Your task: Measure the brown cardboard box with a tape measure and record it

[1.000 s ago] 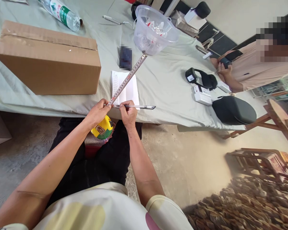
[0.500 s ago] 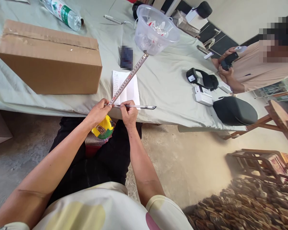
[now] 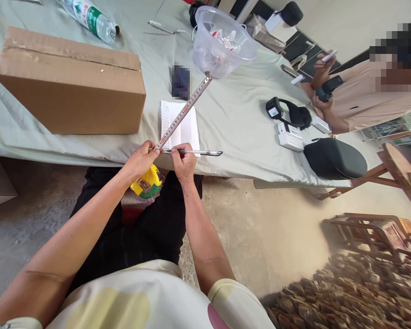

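Observation:
My left hand point(image 3: 139, 162) grips a yellow tape measure case point(image 3: 147, 183) at the table's near edge, its thumb pressed on the blade. The metal blade point(image 3: 184, 112) runs out diagonally over a white sheet of paper point(image 3: 179, 127) toward a clear plastic bowl point(image 3: 222, 42). Beside the left hand, my right hand point(image 3: 183, 162) pinches a pen point(image 3: 196, 152) that lies crosswise, its tip close to where the blade starts. Both hands sit at the edge of the cloth-covered table point(image 3: 233, 114).
A cardboard box point(image 3: 70, 82) stands on the left, a water bottle point(image 3: 89, 18) behind it. A dark headset point(image 3: 287, 113), white devices point(image 3: 289, 137) and a black cushion point(image 3: 334, 158) lie to the right. A seated person point(image 3: 356, 91) holds small items. Wooden frames point(image 3: 373, 230) stand on the floor.
My hands, the tape and the pen have stayed in place. The person on the right has lifted one hand, which holds a small white object.

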The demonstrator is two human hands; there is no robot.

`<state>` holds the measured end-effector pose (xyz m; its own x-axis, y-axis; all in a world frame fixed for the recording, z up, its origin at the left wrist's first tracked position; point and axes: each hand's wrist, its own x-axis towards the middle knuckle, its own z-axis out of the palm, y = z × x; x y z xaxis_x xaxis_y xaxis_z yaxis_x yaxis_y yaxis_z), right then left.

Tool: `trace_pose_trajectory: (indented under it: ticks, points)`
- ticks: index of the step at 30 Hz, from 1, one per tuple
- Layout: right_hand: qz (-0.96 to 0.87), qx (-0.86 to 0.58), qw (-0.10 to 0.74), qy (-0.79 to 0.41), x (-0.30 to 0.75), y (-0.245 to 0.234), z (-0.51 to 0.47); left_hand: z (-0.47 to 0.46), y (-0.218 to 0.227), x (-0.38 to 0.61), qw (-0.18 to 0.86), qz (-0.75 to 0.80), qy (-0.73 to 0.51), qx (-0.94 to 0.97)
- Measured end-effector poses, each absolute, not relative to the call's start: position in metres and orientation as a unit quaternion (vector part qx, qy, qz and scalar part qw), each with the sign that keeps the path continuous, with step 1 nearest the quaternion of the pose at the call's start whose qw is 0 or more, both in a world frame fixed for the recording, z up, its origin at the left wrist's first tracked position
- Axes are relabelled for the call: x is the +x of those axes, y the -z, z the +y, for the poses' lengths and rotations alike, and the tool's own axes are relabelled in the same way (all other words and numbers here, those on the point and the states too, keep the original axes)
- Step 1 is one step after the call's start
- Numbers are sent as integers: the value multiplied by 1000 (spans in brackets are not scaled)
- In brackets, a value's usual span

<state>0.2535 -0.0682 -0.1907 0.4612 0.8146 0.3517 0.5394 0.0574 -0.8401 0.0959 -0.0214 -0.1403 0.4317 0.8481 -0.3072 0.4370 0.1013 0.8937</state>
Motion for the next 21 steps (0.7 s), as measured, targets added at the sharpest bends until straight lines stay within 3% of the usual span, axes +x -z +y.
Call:
trace_pose_trajectory:
  ticks: [21]
  points:
    - [-507, -689, 504, -123, 254, 190, -68, -22, 139, 97, 547, 496, -194, 646]
